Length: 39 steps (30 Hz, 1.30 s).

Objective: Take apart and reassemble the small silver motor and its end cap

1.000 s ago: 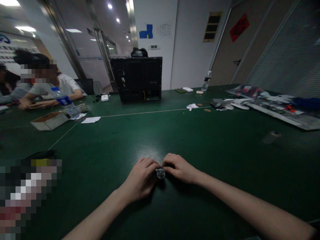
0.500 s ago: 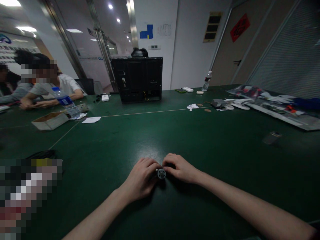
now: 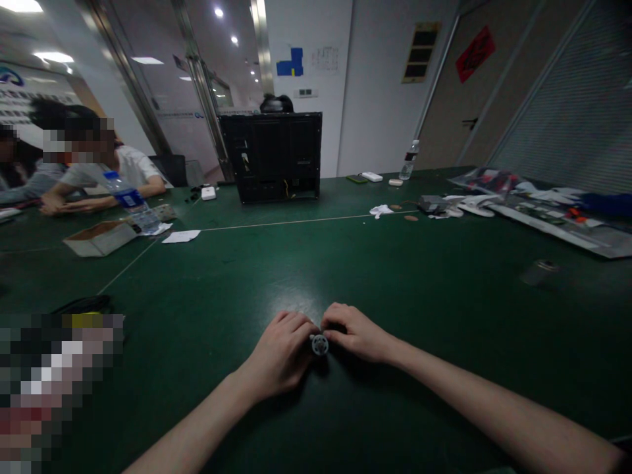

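Note:
Between my hands is a small grey cylinder that looks like a small electric motor [image 3: 320, 344]. Its round, slotted end face points toward me. My left hand [image 3: 285, 350] is closed around its left side, with the thumb and fingertips partly hidden. From the right, my right hand [image 3: 357, 333] is curled in a pinch, its thumb and fingertips at the motor's upper right edge. The far end of the motor is hidden by my fingers. Both hands are low over the green table [image 3: 419, 296].
A grey metal cylinder [image 3: 540, 272] stands to the right. A black-backed monitor [image 3: 276, 158] is at the far side, and a tray of parts [image 3: 557, 227] at far right. On the left are an open box [image 3: 99, 239], a water bottle [image 3: 133, 204] and a seated person [image 3: 133, 168].
Both hands stay in nearly the same place and grip. The motor's end face has turned or tilted very slightly.

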### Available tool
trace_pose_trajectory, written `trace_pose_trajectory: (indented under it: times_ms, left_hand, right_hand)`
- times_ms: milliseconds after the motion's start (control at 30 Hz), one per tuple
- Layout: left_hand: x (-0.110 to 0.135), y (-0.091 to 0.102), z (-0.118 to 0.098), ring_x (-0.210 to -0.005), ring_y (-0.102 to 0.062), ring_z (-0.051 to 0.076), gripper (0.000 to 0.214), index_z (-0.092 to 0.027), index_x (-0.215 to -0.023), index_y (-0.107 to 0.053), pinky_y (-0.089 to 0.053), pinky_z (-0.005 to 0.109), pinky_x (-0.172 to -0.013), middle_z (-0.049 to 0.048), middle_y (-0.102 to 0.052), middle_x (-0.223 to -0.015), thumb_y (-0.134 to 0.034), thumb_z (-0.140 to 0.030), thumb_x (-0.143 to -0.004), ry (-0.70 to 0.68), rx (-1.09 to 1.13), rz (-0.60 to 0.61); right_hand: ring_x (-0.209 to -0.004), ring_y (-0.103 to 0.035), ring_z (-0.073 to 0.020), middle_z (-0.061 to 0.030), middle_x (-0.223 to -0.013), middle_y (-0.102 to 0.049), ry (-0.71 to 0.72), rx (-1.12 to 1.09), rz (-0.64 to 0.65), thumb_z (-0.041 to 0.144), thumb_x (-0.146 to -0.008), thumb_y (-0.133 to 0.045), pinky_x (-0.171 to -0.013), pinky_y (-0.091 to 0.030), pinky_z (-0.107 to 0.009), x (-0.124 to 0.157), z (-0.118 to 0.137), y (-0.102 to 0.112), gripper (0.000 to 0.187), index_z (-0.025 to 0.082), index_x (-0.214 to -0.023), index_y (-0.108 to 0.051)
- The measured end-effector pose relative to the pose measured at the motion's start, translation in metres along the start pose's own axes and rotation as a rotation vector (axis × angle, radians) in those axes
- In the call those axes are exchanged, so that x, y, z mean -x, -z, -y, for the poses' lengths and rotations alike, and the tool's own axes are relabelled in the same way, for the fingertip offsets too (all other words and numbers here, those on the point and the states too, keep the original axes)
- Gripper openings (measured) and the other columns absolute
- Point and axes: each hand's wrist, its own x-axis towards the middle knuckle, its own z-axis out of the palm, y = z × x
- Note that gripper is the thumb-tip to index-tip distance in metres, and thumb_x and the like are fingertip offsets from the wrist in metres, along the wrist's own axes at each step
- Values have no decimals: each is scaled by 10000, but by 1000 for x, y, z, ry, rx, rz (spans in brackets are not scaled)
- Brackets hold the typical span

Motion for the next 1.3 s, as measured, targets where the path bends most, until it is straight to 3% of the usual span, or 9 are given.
trace_pose_trajectory:
  times_ms: [333, 767, 1067, 1300]
  left_hand:
    - [0, 4, -1, -904, -544, 225, 237, -192, -992, -519, -377, 402, -873, 68, -595, -987, -549, -127, -766, -34, -36, 21]
    - [0, -1, 4, -872, -532, 220, 215, -196, -949, -541, -391, 371, -811, 53, -595, -947, -564, -119, -750, 10, -25, -51]
    - [0, -1, 8, -885, -532, 223, 268, -198, -1008, -542, -406, 369, -813, 48, -588, -949, -601, -152, -750, 109, 54, -37]
    - [-1, -3, 10, -879, -525, 220, 266, -200, -1037, -539, -408, 361, -800, 42, -584, -951, -616, -185, -783, 128, 83, -36]
  right_hand:
    - [-802, -518, -146, -23, -806, -611, 9, 19, 7, 183, -849, -533, -770, -366, -293, 0, 2, -1, 86, 151, -793, -591]
    - [-829, -544, -153, -39, -870, -638, 59, 32, -73, 172, -841, -540, -788, -388, -306, 4, 1, 2, 79, 161, -887, -604]
    - [-978, -528, -182, -73, -1058, -588, 178, -57, -122, 72, -725, -573, -892, -399, -340, 9, 6, 2, 413, 174, -1120, -512]
    - [-1000, -519, -187, -79, -1075, -587, 205, -41, -112, 161, -780, -612, -900, -394, -358, 8, 5, 0, 363, 173, -1127, -509]
